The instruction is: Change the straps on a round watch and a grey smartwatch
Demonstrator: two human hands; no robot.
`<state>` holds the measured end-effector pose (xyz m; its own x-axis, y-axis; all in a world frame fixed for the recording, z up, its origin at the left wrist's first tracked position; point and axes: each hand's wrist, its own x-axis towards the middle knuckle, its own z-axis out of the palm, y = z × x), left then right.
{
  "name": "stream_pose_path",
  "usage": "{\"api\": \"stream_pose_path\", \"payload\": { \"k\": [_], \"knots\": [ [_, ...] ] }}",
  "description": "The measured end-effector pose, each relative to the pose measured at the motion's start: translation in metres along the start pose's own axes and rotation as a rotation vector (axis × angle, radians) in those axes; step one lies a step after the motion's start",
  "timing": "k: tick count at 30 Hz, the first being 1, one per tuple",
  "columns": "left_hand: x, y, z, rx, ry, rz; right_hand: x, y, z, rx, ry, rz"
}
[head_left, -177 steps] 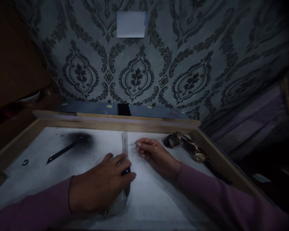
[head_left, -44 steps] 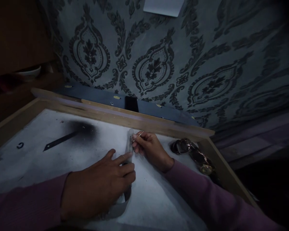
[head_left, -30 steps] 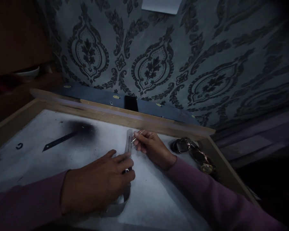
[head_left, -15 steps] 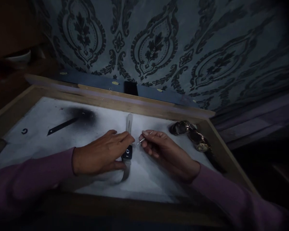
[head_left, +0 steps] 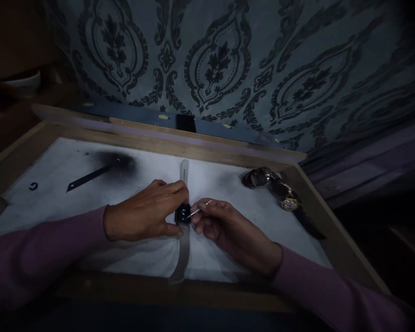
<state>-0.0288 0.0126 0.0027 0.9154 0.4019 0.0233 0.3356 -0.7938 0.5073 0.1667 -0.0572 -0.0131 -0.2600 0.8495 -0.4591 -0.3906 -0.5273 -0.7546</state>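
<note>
A smartwatch (head_left: pixel 182 214) with a dark screen and a pale strap lies face up on the white surface. My left hand (head_left: pixel 148 211) grips it from the left, fingers at the case's far end and thumb at the near end. In my right hand (head_left: pixel 228 223) a thin, shiny metal tool (head_left: pixel 195 211) is pinched between thumb and fingers. Its tip reaches the watch screen's lower right; whether it touches I cannot tell. The near half of the strap (head_left: pixel 181 258) runs down over the tray's front edge.
A wooden-rimmed tray (head_left: pixel 148 138) surrounds the white surface (head_left: pixel 152 258). Several wristwatches (head_left: pixel 276 189) lie at the right. A dark flat strip (head_left: pixel 90 179) and a small dark curved piece (head_left: pixel 33 186) are at the left. Behind the rim is a black rectangular object (head_left: pixel 186 123).
My right hand has moved left, bringing the tool's tip over to the watch screen. My left fingers have closed in on the watch case, and the near strap now lies straighter.
</note>
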Motion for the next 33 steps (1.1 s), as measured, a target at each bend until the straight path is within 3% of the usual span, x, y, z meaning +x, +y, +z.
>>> {"api": "stream_pose_path", "payload": {
  "k": [13, 25, 29, 33],
  "knots": [
    [0.001, 0.004, 0.000, -0.033, -0.014, -0.031, -0.008, 0.003, 0.005, -0.113, -0.145, -0.008],
    [0.001, 0.010, 0.011, 0.000, 0.073, -0.055, -0.015, 0.006, 0.002, -0.114, -0.222, 0.012],
    [0.002, 0.010, 0.012, 0.041, 0.064, -0.067, -0.014, 0.003, -0.003, -0.100, -0.191, -0.001],
    [0.002, 0.008, 0.013, 0.064, 0.047, -0.057, -0.011, -0.002, -0.007, -0.113, -0.067, -0.047]
  ]
}}
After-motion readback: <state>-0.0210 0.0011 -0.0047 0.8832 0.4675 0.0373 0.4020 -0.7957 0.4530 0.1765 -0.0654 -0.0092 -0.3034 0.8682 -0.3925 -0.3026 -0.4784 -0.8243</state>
